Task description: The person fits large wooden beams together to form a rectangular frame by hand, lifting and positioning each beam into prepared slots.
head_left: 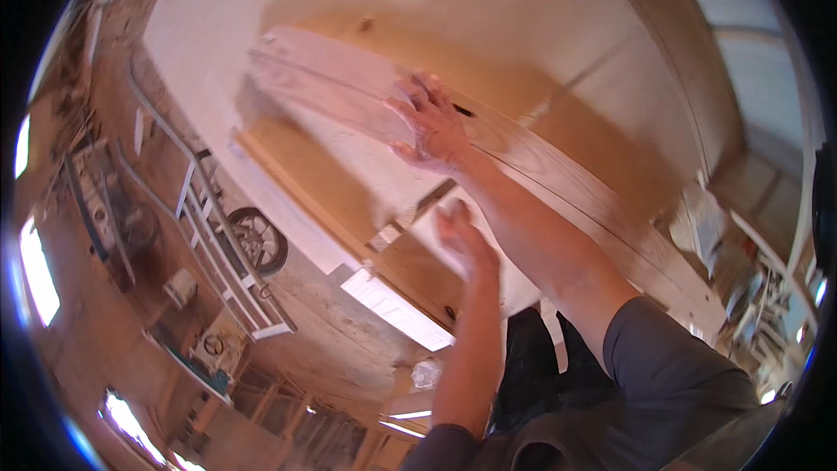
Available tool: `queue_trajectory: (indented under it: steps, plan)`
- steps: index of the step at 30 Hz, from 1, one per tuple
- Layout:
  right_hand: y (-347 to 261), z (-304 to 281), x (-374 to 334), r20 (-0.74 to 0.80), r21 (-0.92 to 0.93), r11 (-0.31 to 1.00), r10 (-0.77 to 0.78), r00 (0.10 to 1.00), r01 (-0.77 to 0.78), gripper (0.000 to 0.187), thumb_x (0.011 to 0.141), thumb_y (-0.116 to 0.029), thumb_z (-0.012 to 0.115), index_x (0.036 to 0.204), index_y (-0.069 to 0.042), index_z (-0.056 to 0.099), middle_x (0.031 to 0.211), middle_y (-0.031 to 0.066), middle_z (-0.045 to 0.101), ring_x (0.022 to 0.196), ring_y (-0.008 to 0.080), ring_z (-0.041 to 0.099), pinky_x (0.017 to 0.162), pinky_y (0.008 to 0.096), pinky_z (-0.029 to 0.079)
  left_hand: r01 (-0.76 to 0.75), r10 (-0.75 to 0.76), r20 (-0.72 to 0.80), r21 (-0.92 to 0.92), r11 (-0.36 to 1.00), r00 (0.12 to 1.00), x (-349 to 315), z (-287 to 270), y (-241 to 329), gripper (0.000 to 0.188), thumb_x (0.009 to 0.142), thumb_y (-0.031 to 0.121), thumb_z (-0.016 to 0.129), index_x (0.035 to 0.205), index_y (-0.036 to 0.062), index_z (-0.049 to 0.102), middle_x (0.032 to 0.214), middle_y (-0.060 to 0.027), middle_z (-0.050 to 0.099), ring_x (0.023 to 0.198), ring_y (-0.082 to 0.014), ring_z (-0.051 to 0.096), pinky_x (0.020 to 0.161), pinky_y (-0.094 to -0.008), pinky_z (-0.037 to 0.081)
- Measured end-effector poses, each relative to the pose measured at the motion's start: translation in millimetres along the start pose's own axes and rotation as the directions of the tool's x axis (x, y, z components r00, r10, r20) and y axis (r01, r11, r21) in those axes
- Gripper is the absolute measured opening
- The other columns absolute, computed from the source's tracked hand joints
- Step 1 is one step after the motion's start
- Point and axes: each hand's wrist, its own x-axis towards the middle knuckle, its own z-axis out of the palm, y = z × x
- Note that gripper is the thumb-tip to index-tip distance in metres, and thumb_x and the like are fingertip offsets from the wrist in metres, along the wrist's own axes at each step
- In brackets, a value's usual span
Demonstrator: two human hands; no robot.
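Head camera shows the right hand (429,129) with fingers spread over the long, pale-pink wooden plank (549,161) on the flat white worktop (209,22) — whether it pinches the slim black stick (464,110), I cannot tell. Blur hides the left hand's (464,235) grip — light, even palm pressure should steady the plank.

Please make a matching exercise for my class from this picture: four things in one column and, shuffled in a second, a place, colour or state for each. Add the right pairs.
Column one
1. right hand
2. left hand
3. wheel
4. long board

Column two
A. round and dark, with spokes
B. visibly blurred
C. pale wood, with a dark line along its length
D. over the long board

Pairs: 1-D, 2-B, 3-A, 4-C
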Motion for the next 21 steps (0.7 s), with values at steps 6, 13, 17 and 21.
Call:
queue_trajectory:
  steps: [6,13,17,21]
  plan:
    - [70,-164,-246,-0.225,0.139,0.91,0.413,0.883,-0.39,0.03,0.082,-0.006,0.066,0.112,-0.006,0.068,0.111,0.0172,0.068,0.109,0.0387,0.062,0.101,0.0476,0.047,0.639,-0.632,0.211,0.042,0.768,0.746,-111,-36,-147,0.033,0.104,0.025,0.057,0.129,0.0049,0.063,0.116,-0.0082,0.068,0.106,-0.0251,0.065,0.091,-0.0372,0.055]
    - [200,-281,-628,-0.195,0.765,-0.22,0.817,-0.543,-0.606,0.018,0.085,-0.02,0.07,0.094,-0.005,0.067,0.076,0.0065,0.062,0.064,0.0195,0.059,0.061,0.0347,0.053,0.675,-0.756,0.064,0.406,0.616,0.651,-146,-2,-192,0.034,0.102,0.029,0.063,0.123,0.0027,0.062,0.112,-0.0151,0.065,0.103,-0.0323,0.062,0.093,-0.0442,0.052]
    - [215,-250,-613,0.313,0.915,-0.379,0.883,-0.349,-0.139,0.031,0.086,-0.033,0.07,0.101,-0.007,0.064,0.092,0.0107,0.063,0.074,0.0268,0.062,0.07,0.0447,0.058,0.507,-0.741,0.248,0.593,0.626,0.624,-117,-32,-225,0.042,0.1,0.031,0.063,0.129,0.0007,0.059,0.125,-0.0156,0.063,0.115,-0.0337,0.059,0.098,-0.05,0.049]
    - [220,-243,-591,0.296,0.911,-0.209,0.932,-0.21,0.357,0.051,0.082,-0.016,0.075,0.13,-0.006,0.059,0.124,0.0137,0.064,0.117,0.0312,0.062,0.102,0.0507,0.051,0.604,-0.734,0.226,0.442,0.663,0.64,-135,-28,-245,0.049,0.098,0.021,0.067,0.14,-0.001,0.053,0.14,-0.0184,0.057,0.13,-0.0339,0.053,0.112,-0.0546,0.043]
